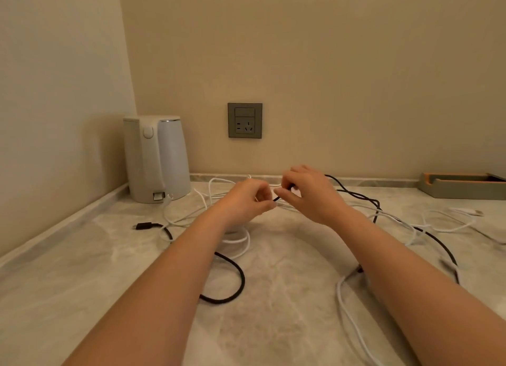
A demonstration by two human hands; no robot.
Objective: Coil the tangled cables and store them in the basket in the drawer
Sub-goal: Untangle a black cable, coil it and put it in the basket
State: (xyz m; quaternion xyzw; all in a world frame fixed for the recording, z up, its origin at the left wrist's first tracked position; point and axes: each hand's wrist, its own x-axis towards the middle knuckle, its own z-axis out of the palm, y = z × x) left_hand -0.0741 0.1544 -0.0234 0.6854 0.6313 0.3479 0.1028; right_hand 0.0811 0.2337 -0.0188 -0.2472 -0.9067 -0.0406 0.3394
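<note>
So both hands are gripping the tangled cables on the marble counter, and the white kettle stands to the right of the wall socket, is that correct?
Not quite: in the head view the white kettle stands to the left of the wall socket. The rest holds: the left hand and right hand grip the tangled cables on the marble counter.

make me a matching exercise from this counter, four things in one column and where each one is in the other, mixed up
Things
1. kettle
2. wall socket
3. orange and grey tray
4. black plug end

Places
a. far right of the counter, at its back edge
b. lying flat, in front of the kettle
c. back left corner
d. mounted on the wall, right of the kettle

Pairs: 1-c, 2-d, 3-a, 4-b
</note>
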